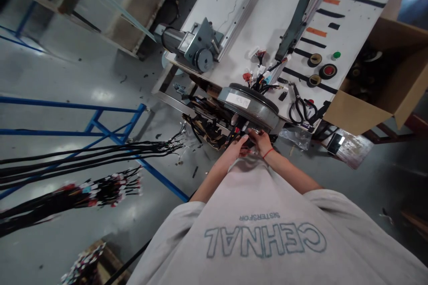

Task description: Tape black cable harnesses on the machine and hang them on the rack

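My left hand [238, 144] and my right hand [261, 141] are close together in front of my shirt, below the rim of a round grey drum [250, 106] with a white label. Both hands have their fingers closed around dark wiring with small red and white parts; its exact shape is too small to tell. Beyond the drum, a bundle of black wires with white, red and blue connectors [261, 72] lies on the white table [245, 40]. A red band circles my right wrist.
Black-handled scissors [302, 106], tape rolls [328, 71] and tape strips are on the table's right side, beside an open cardboard box [361, 107]. A motor [174, 40] sits at the left end. Black wire harnesses [76, 196] hang by a blue frame [117, 133] at left.
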`<state>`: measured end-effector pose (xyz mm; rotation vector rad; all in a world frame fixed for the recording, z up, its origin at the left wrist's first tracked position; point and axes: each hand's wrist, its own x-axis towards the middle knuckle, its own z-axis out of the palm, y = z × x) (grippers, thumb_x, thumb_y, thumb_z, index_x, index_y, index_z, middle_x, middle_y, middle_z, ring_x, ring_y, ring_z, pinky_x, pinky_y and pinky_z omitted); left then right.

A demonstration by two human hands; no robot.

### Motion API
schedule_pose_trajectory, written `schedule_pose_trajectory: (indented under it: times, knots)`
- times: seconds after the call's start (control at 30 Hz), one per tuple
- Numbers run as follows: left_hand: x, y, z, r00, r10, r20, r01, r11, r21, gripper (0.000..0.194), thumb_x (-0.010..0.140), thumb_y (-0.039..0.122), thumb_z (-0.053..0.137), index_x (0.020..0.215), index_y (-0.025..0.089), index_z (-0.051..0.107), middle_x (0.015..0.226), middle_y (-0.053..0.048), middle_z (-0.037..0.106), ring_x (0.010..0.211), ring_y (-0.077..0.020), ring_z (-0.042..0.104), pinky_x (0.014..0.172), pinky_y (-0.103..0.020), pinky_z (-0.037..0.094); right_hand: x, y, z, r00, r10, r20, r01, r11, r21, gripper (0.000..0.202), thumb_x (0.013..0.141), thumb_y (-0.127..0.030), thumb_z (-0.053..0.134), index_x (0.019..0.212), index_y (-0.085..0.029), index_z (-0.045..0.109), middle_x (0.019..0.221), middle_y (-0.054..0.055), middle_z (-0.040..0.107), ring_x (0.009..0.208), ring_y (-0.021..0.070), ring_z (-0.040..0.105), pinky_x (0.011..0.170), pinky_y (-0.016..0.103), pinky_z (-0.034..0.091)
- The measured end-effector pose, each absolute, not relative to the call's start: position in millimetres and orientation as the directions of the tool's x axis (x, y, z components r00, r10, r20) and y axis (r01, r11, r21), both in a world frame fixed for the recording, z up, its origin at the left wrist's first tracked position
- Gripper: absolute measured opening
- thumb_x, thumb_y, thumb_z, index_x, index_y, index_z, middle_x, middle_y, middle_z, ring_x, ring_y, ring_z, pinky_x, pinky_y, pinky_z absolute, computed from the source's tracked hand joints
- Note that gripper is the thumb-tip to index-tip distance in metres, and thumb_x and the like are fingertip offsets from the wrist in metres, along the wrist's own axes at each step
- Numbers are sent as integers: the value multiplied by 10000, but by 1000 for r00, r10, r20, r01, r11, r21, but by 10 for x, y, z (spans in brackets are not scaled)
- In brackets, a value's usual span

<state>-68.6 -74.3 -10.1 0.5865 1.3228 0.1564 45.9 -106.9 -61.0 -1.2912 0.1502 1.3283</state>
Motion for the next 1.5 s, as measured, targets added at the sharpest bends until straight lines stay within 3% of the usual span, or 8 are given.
schedule_pose_trajectory:
  times: [0.33,0.47,0.67,0.87,1.03,1.17,1.3,1.5]
  knots:
    - [-699,-759,-67,290,446,-846,228,827,514,482,800,533,677,1107,163,638,936,-92,743,563,-137,656,476,-212,420,679,-1291,-528,-6,795,-607,-867,-306,-393,286,628,-486,671,738,-226,626,923,68,730,981,291,652,758,394,529]
    - [-725,-759,-85,343,426,-837,230,826,514,486,814,547,648,1105,158,657,945,-102,748,586,-148,666,483,-217,417,673,-1341,-555,13,784,-620,-875,-291,-386,256,620,-424,738,770,-242,638,925,42,725,927,253,651,725,354,517]
    - [-731,-757,-113,337,444,-830,235,814,531,472,804,553,668,1086,174,650,978,-92,745,583,-148,668,490,-220,425,613,-1229,-664,238,661,-712,-789,-295,-538,335,512,-351,864,685,-222,607,704,-17,653,740,168,610,698,283,484]
    - [-725,-756,-126,348,437,-830,228,819,527,467,807,562,662,1073,177,659,937,-83,744,606,-158,669,505,-231,434,625,-1185,-636,116,757,-643,-795,-317,-517,423,494,-438,869,765,-215,633,806,31,685,831,218,633,752,334,498]
    - [-704,-743,-105,335,415,-846,270,818,508,453,827,559,635,1057,169,649,932,-93,743,626,-167,683,492,-226,444,633,-1180,-557,417,620,-665,-491,-461,-739,484,499,-513,850,743,-214,557,686,0,627,717,178,591,663,304,474]
    - [-687,-732,-99,368,459,-809,324,752,574,477,848,549,618,1141,172,604,1027,-93,730,709,-166,706,528,-212,471,775,-1530,-420,254,716,-650,-301,-580,-757,470,637,-622,712,768,-193,572,639,0,612,606,151,556,573,284,437]
    - [-658,-700,-94,306,610,-731,558,506,657,402,845,516,642,981,138,642,844,-82,731,697,-187,694,604,-247,500,953,-1870,-197,203,784,-586,-223,-546,-808,420,686,-589,678,774,-191,578,649,9,622,622,164,579,599,297,462]
    - [-651,-660,-99,276,682,-677,781,252,572,488,851,630,553,732,167,649,555,-69,652,587,-215,656,637,-284,484,1312,-1623,135,634,770,-79,118,-197,-973,312,837,-487,606,959,-199,603,910,60,642,830,189,595,774,333,486]
